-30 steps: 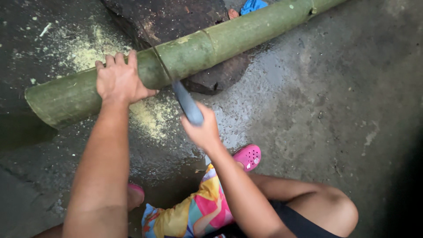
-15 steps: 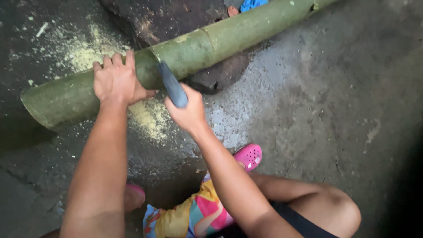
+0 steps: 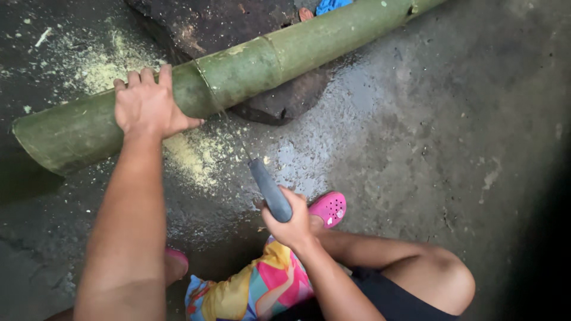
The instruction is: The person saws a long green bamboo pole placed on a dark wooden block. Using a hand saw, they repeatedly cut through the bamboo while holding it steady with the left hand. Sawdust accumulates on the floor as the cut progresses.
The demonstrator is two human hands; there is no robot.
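A thick green bamboo pole (image 3: 250,71) lies slantwise across wet concrete, propped on a dark rock (image 3: 214,24). My left hand (image 3: 148,107) presses flat on the pole near its cut left end. My right hand (image 3: 291,220) grips the grey handle of a hand saw (image 3: 269,189). The thin blade runs from the handle up to the pole, just right of my left hand, at a ring joint. Pale sawdust (image 3: 190,154) lies on the ground under the cut.
My bare knee (image 3: 440,279) and pink clogs (image 3: 328,208) are at the bottom, with colourful shorts (image 3: 262,285). More sawdust (image 3: 107,65) is scattered at the upper left. A blue object (image 3: 330,6) peeks out behind the pole at the top.
My right hand has pulled the saw back toward me, away from the pole; half a second ago the handle was close against the bamboo. My left hand has stayed on the pole.
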